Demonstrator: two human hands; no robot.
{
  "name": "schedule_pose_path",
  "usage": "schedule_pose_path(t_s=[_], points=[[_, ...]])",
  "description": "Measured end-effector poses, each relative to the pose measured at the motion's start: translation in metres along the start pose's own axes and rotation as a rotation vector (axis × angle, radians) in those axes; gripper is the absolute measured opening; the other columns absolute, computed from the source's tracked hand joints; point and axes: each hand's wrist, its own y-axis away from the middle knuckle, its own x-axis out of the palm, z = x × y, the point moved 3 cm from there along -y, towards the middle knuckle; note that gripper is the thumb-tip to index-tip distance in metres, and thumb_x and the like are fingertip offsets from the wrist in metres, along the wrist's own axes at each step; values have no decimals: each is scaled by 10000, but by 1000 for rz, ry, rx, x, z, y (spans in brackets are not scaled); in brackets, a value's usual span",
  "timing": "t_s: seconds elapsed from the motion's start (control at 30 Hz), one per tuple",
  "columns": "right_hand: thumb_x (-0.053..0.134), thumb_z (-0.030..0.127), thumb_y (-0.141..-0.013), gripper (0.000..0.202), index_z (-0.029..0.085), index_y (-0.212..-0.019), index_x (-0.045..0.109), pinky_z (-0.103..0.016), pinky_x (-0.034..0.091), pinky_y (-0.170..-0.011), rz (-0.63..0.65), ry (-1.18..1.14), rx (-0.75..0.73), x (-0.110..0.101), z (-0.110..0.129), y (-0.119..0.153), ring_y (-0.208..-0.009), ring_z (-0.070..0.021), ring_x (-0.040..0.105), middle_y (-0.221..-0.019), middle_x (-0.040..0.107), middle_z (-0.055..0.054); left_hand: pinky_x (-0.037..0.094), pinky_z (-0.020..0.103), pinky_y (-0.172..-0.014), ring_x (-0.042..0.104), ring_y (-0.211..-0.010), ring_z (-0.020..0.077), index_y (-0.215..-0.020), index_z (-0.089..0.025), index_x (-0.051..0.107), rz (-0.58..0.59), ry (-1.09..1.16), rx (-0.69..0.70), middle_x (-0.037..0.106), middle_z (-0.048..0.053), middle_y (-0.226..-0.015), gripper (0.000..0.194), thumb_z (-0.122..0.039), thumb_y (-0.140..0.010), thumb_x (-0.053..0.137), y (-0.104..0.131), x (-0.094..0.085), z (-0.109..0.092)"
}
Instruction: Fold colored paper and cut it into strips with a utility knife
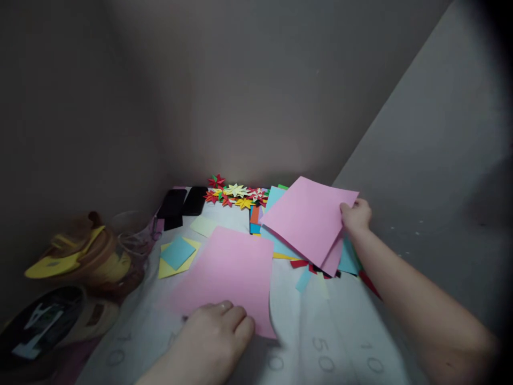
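Note:
My left hand (pixel 214 337) is closed on the near edge of a pink sheet (pixel 240 272), its fingertips hidden beneath or behind the knuckles; the sheet's left side is blurred. At the right, my right hand (pixel 356 215) pinches the corner of another pink sheet (pixel 308 214). That sheet is tilted over a pile of coloured papers, with a further pink piece (pixel 333 259) showing under it. Blue paper (pixel 276 243) sticks out at the pile's left side. To the left of the near sheet, a small blue square (pixel 178 252) lies on a yellow square (pixel 163 267).
Folded paper stars (pixel 236 191) line the back edge beside two dark phone-like objects (pixel 195 201). Small paper strips (pixel 303 279) lie before the pile. Yellow-brown items (pixel 96 256) and a black cap-like object (pixel 44 321) are at the left. Walls enclose the back and right.

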Motion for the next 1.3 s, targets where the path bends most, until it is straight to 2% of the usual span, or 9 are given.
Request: schedule_pose_path(t_s=[0.17,0.23,0.33,0.4,0.53,0.7,0.9,1.13,1.3], points=[[651,160,-667,461,132,-1115,550,-475,374,-987,73,74,-151,-10,28,28,-1175,-315,477,-1183,558,-175,524,300,-590,664,-704,224,-897,-170,613,337,30,-146,698,59,-826,148,-62,-808,563,-12,18,3],[635,274,-758,478,182,-1215,526,-466,401,-987,413,-6,-494,-16,53,79,-1200,-301,475,-1246,540,-148,539,332,-623,671,-763,249,-968,-161,615,395,58,-202,699,84,-889,193,-62,-818,544,-16,18,4],[724,444,-717,761,226,-1377,414,-427,397,-1033,1204,-167,-938,-32,75,190,-1287,-289,414,-1380,474,-124,552,354,-650,676,-808,264,-1044,-156,611,442,65,-243,696,102,-943,275,-36,-811,526,-18,18,-1],[708,420,-756,719,207,-1381,421,-407,393,-1042,1335,-301,-996,-43,77,245,-1285,-254,429,-1336,534,-124,557,333,-643,680,-792,252,-1071,-157,613,440,75,-215,700,100,-939,306,-32,-803,533,-16,17,-8],[586,213,-861,191,254,-1017,687,-387,414,-1009,1238,-437,-969,-44,62,282,-1154,-194,568,-1121,686,-59,570,322,-705,682,-863,242,-1204,-192,574,341,218,-115,697,97,-1058,400,-126,-810,578,4,17,-10],[587,219,-862,183,237,-1007,697,-386,435,-978,1192,-407,-1052,-48,34,268,-1143,-208,582,-1090,699,-90,443,543,-968,402,-1311,333,-1459,-382,225,301,221,-94,403,45,-1456,772,-67,-814,508,50,48,6],[619,260,-843,249,259,-1090,656,-356,504,-877,1252,-609,-790,-63,42,259,-1011,-196,641,-994,720,-64,540,369,-884,591,-1143,258,-1378,-371,424,93,316,-232,576,11,-1313,638,-204,-789,605,94,71,13],[615,328,-805,179,197,-781,734,-376,543,-689,948,-503,-462,11,132,193,-749,-232,677,-788,730,-71,552,285,-587,690,-677,197,-816,-195,722,-623,364,-665,742,41,-761,209,-327,-830,560,34,-8,108],[572,349,-877,205,272,-994,721,-425,455,-946,723,-720,-867,-39,179,164,-1033,-229,615,-1048,702,-49,493,375,-850,641,-928,199,-1028,-270,690,-942,95,-286,706,29,-1022,214,-240,-828,618,30,-79,88]])
